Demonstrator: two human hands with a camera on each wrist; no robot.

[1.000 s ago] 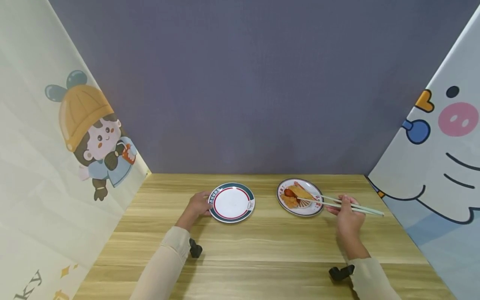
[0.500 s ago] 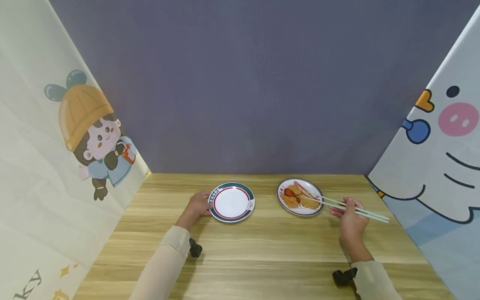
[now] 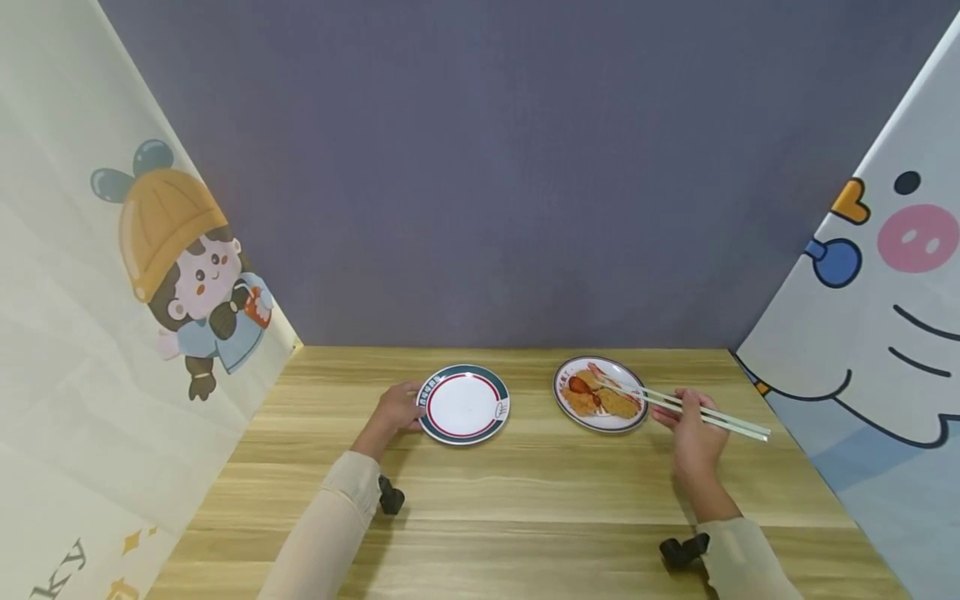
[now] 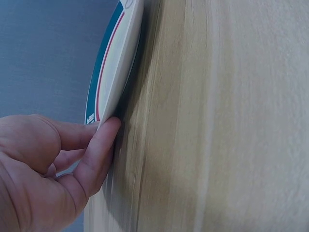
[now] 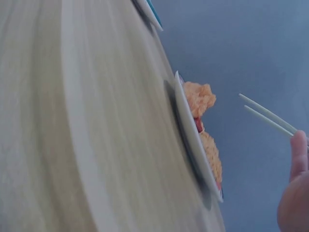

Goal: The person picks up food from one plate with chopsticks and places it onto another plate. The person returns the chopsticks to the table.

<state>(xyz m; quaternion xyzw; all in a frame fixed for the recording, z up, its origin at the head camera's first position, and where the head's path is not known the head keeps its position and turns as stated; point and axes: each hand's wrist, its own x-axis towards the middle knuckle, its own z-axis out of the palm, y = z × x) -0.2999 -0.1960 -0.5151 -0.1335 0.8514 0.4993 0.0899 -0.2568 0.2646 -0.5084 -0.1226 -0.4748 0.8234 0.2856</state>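
In the head view my left hand [image 3: 397, 408] is at the left rim of a white plate [image 3: 462, 404] with a green band and a red ring. The left wrist view shows the thumb and fingers pinching that rim. To the right, my right hand [image 3: 697, 429] holds pale green chopsticks [image 3: 731, 423] over a smaller dark-rimmed plate [image 3: 564, 364]. Breaded fried pieces [image 3: 618, 405], a glossy reddish-brown piece [image 3: 577, 385] and a reddish, pale-streaked strip lie on it. The right wrist view shows the chopstick tips slightly apart, above the fried food [image 5: 199, 99], with nothing between them.
Both plates stand toward the back of a wood-grain table [image 3: 517, 517]. A grey-blue panel [image 3: 480, 183] rises behind it. Printed white panels stand at the left and right. A black wrist camera [image 3: 682, 552] sits under each forearm.
A yellowish fried piece held up by the chopsticks earlier has come down on the right part of the food plate. The chopsticks then shifted toward the plate's back. The left hand stays put.
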